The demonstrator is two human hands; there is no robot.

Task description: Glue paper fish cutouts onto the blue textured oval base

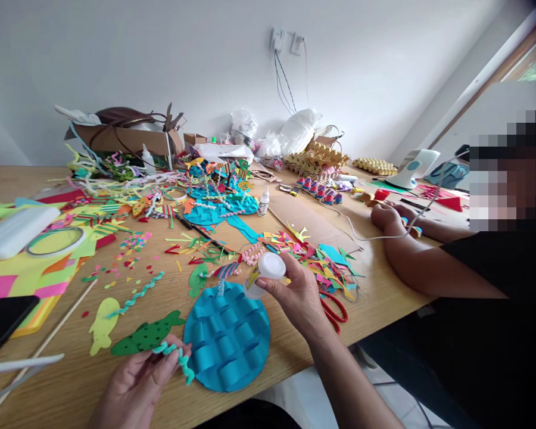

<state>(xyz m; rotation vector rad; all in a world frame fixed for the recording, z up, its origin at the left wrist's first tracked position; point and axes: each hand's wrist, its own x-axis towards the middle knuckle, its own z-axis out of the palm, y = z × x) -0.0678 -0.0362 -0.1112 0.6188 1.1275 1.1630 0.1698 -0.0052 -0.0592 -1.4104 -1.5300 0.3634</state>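
Observation:
My right hand [295, 292] grips a small white glue bottle [264, 275], tipped with its base toward me, over the upper edge of a blue paper disc [227, 342]. Raised paper loops cover the disc. At its left edge, my left hand [145, 378] pinches a curly turquoise pipe cleaner [170, 351]. A spotted green paper fish [149, 335] lies right behind those fingers; whether they touch it I cannot tell. To its left are a yellow paper fish [104, 322] and another curly pipe cleaner [138, 296]. A striped paper fish [227, 271] sits above the disc.
Red-handled scissors [335, 310] lie right of my right wrist, by paper scraps [326, 271]. A thin stick [67, 322], a phone [4, 322] and coloured sheets [44, 268] occupy the left. Another person's arm [411, 262] rests at the right; a white cable [366, 238] crosses there.

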